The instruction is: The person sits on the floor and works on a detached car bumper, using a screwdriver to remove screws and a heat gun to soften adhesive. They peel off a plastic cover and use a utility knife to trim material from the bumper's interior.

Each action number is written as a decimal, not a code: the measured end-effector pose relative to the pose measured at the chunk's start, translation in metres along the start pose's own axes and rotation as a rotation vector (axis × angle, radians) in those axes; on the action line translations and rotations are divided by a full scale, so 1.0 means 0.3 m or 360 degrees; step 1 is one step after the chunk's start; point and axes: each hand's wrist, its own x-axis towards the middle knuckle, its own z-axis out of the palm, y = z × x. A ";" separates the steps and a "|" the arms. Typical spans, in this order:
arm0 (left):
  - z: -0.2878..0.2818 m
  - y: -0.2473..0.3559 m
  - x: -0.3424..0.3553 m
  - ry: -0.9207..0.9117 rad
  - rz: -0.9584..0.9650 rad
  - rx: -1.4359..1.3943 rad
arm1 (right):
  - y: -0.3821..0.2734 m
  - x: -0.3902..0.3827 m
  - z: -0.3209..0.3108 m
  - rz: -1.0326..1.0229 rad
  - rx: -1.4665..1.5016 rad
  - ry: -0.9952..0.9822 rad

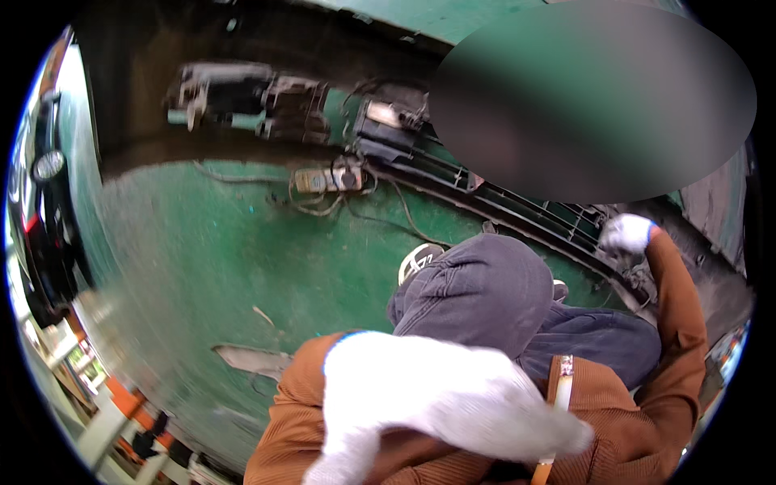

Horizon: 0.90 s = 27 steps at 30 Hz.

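Observation:
My left hand (428,388), in a white glove with a blue cuff edge, is close in front of my chest. Its blurred fingers stretch to the right, with the thumb apart. One finger crosses a cigarette (563,392) with an ash tip and orange filter; whether they touch I cannot tell. At the right, my right hand (626,234), also gloved, curls at the end of the dark slatted grille of a car bumper (517,206). What lies inside those fingers is hidden. My knees are bent behind the bumper's near edge.
A pale yellow device (315,179) with a dark round end and cables lies on the green floor (210,242). A flat pale scrap (250,360) lies left of my arm. A black car (48,210) stands far left, above an orange-and-white frame (125,396). A blurred patch covers the upper right.

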 end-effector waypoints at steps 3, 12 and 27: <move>-0.053 0.085 -0.194 0.0665 0.0190 0.0302 | -0.385 0.158 -0.097 -0.0346 -0.0221 0.0361; -0.333 0.130 -0.283 0.1715 0.0029 0.0393 | -0.916 0.496 0.051 -0.0513 0.0027 0.1194; -0.428 -0.551 0.575 0.0333 -0.1391 0.1159 | 0.396 -0.111 0.485 -0.0328 0.2371 0.1107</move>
